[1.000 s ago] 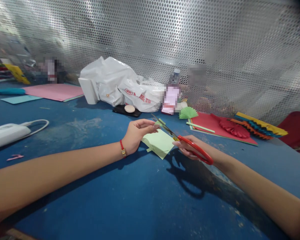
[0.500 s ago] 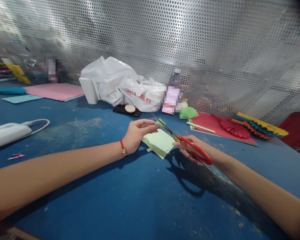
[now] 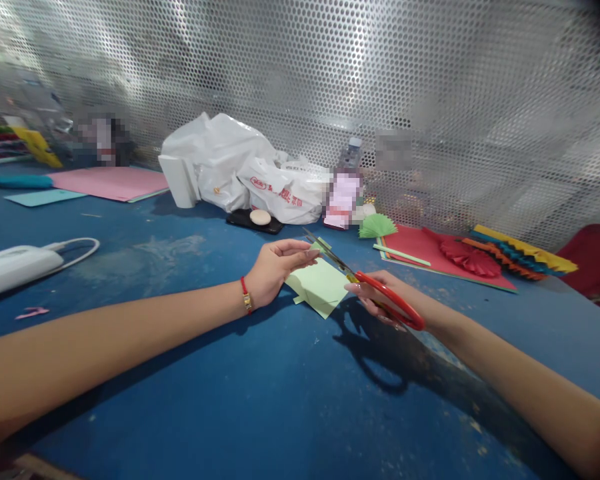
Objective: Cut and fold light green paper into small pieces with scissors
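Observation:
Between its thumb and fingers, my left hand [image 3: 275, 270] pinches a small piece of light green paper [image 3: 322, 245]. My right hand [image 3: 380, 300] grips red-handled scissors [image 3: 393, 301], whose blades point up and left and lie across that small piece. How far the blades are parted is hard to make out. Below both hands a larger light green sheet [image 3: 324, 287] lies on the blue table [image 3: 260, 387], with a narrow scrap at its lower left edge. The scissors cast a dark shadow on the tabletop.
Behind stand white plastic bags [image 3: 230, 160], a black phone [image 3: 254, 221] with a round pale object on it, and an upright phone [image 3: 344, 199]. Red paper [image 3: 420, 250] with folded fans lies right. Left are pink sheets [image 3: 110, 182] and a white power bank [image 3: 15, 267] with a cable.
Almost nothing differs. Both hands, the small green piece and the scissors keep practically the same place; my left fingers have shifted very slightly.

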`<state>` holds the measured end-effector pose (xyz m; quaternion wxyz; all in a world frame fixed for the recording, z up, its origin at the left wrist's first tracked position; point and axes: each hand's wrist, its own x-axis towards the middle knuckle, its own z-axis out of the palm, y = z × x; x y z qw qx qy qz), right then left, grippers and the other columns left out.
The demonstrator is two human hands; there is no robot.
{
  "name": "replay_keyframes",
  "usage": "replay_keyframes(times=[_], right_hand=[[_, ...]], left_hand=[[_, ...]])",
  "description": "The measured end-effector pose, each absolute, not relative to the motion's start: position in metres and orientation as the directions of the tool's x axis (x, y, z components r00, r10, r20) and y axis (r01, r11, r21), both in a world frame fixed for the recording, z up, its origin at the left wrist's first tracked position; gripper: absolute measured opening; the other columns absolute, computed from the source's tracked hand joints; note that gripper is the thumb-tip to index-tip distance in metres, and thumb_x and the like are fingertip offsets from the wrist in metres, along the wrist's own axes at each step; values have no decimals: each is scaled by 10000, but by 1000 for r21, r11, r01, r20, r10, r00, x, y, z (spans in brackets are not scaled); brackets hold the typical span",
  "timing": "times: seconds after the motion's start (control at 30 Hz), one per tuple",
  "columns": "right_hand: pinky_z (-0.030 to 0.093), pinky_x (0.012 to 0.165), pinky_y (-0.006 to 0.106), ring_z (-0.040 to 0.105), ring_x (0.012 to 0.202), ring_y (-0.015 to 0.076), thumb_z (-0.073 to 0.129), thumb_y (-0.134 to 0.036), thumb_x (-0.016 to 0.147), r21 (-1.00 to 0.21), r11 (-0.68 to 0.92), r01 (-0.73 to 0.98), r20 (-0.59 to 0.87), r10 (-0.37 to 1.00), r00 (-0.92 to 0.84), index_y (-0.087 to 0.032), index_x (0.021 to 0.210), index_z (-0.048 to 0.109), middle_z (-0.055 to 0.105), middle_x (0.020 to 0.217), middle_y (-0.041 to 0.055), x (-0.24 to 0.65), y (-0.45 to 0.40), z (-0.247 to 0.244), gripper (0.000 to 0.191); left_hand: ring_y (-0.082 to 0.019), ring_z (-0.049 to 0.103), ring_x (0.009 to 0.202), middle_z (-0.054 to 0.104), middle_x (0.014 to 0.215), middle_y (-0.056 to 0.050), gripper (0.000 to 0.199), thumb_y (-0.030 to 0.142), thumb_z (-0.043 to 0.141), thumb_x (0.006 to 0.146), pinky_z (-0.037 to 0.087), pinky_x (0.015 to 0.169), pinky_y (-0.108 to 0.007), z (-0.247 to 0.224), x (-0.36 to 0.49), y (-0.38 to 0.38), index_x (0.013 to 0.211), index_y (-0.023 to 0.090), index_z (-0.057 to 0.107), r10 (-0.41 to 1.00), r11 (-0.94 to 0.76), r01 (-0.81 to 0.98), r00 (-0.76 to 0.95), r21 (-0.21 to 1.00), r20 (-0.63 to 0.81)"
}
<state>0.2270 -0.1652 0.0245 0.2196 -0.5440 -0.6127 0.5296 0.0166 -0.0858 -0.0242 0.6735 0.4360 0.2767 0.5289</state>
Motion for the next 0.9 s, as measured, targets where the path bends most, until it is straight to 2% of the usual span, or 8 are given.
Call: replay_keyframes(times=[0.2,0.33,0.5,0.9], right_hand=[[279,279,169,374,308,48,726,-557,761,-891,-169,421,-315,899,-304,-191,632,458,460,449,-72,227,-165,23,472],[254,273,163,347,295,40,721,-558,769,-889,-158,430,-308,900,-307,-195,601,432,424,416,-81,227,-165,23,493],[278,273,156,360,304,42,720,-575,759,-877,-163,453,-323,896,-304,-194,610,441,450,434,-72,227,-166,24,495],[278,272,163,359,300,46,706,-585,766,-870,-155,469,-319,901,-294,-200,613,428,435,429,-75,228,-164,23,498]], left_hand=[[-159,714,721,769,762,-57,333,260,923,515,537,770,-300,-25,16,-85,747,133,720,952,64,-476,294,877,90],[-151,708,695,765,746,-50,330,263,922,518,536,729,-286,-24,16,-85,752,137,727,954,56,-468,286,882,91],[-150,703,678,760,732,-50,342,277,927,500,534,706,-281,-24,16,-85,741,138,729,956,57,-466,281,883,87],[-153,706,719,767,771,-53,318,268,919,523,536,773,-299,-24,17,-85,754,141,742,952,57,-467,293,883,93]])
